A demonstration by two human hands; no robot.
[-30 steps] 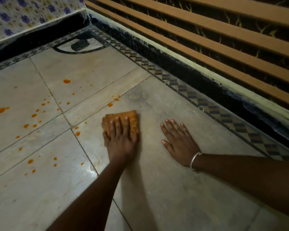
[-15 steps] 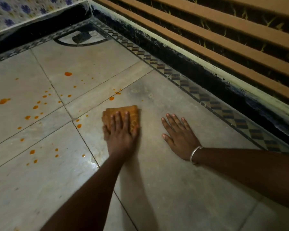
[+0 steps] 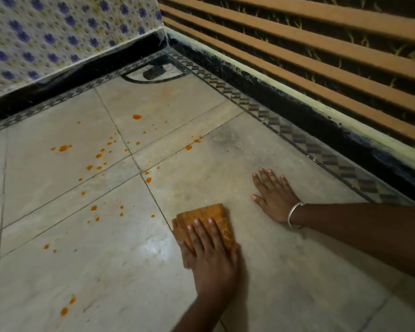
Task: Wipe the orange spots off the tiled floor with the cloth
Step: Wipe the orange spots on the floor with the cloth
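Note:
A folded orange-brown cloth (image 3: 201,215) lies on the pale tiled floor (image 3: 297,271), just right of a tile joint. My left hand (image 3: 211,255) presses flat on its near half, fingers spread over it. My right hand (image 3: 273,195) rests palm-down on the bare tile to the right, fingers apart, with a silver bangle at the wrist. Several orange spots dot the tiles to the left and beyond the cloth. The nearest spot (image 3: 148,180) sits at a joint crossing, one larger spot (image 3: 136,116) lies farther back, and another spot (image 3: 63,148) is at the left.
A dark skirting (image 3: 297,111) with a patterned border strip runs along the slatted wall on the right. A floral-tiled wall (image 3: 58,39) closes the back left. A small dark object (image 3: 153,72) sits in the far corner.
My left hand has drawn the cloth back toward me, away from the spots near the joint. The view has tilted up toward the corner. My right hand stays flat on the tile.

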